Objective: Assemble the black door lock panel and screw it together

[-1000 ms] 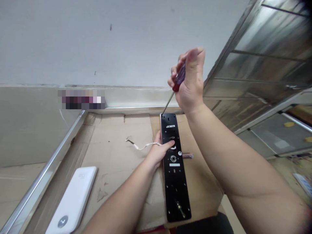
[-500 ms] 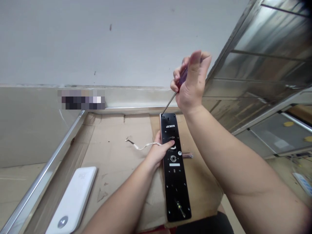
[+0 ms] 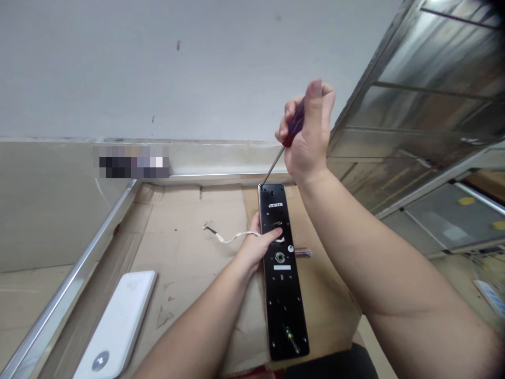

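Metal rail (image 3: 74, 279): I see it run slantwise up the left side, along the edge of the cardboard (image 3: 185, 202).
White casing (image 3: 120, 316): lies on the cardboard at lower left, tilted; a round grey disc (image 3: 100, 360) sits near its closer end.
Pixelated patch (image 3: 134, 162): beyond the cardboard's far left corner; I cannot tell what it covers.
Cable (image 3: 229, 239): white with a dark section near its loose end; it stretches over the cardboard to the left hand (image 3: 254, 247).
Left hand: closed on the black lock panel (image 3: 282, 289), thumb pressed on its face, fingers hooked round its left edge and partly hidden.
Black lock panel: upright in my view, right of the cable, its near end by the dark cloth (image 3: 335, 363); its face carries small screws, a round fitting with a square hole (image 3: 280, 257) and white labels; I cannot tell whether it rests on the cardboard.
Screwdriver (image 3: 295, 123): slanted, purple-and-red handle up; its tip meets the panel's far left corner.
Reddish rod (image 3: 303, 252): juts out from behind the panel's right edge.
Right hand (image 3: 311, 126): fingers curled round the screwdriver handle, thumb pointing up, palm turned towards me; raised above the panel.
Metal sheeting (image 3: 426, 89): shiny and streaked, at upper right.
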A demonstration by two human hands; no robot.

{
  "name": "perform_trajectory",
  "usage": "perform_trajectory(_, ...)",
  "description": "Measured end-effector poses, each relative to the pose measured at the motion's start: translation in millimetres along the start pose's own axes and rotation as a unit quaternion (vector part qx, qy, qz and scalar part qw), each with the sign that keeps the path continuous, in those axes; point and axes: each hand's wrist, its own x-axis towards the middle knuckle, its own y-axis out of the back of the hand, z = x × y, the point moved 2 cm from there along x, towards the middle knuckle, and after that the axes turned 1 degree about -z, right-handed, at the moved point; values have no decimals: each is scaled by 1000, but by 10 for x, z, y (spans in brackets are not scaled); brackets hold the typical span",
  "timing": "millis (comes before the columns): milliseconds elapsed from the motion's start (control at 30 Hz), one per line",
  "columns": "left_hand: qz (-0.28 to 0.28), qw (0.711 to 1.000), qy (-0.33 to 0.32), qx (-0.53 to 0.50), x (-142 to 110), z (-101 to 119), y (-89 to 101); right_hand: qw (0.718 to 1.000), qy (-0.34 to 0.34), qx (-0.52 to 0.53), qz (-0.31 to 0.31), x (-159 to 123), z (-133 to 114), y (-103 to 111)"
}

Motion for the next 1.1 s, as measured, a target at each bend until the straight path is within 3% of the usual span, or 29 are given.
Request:
perform_trajectory(67,2,1000,5,0,-6,6,-2,998,57,-27,-6,45,9,14)
perform_trajectory(267,3,1000,2,3,-12,10,-5,997,-30,-59,-38,92,-16,13)
perform_trajectory(500,3,1000,-5,8,17,-7,11,991,105,-79,-6,34,29,55)
perform_trajectory(733,1,1000,0,14,6,2,18,1000,-14,-26,-4,54,-25,17)
perform_trajectory(967,-6,998,12,60,22,-13,56,998,-56,9,39,88,-193,35)
perform_trajectory(1100,-65,991,30,116,12,128,134,996,-52,40,59,80,-334,114)
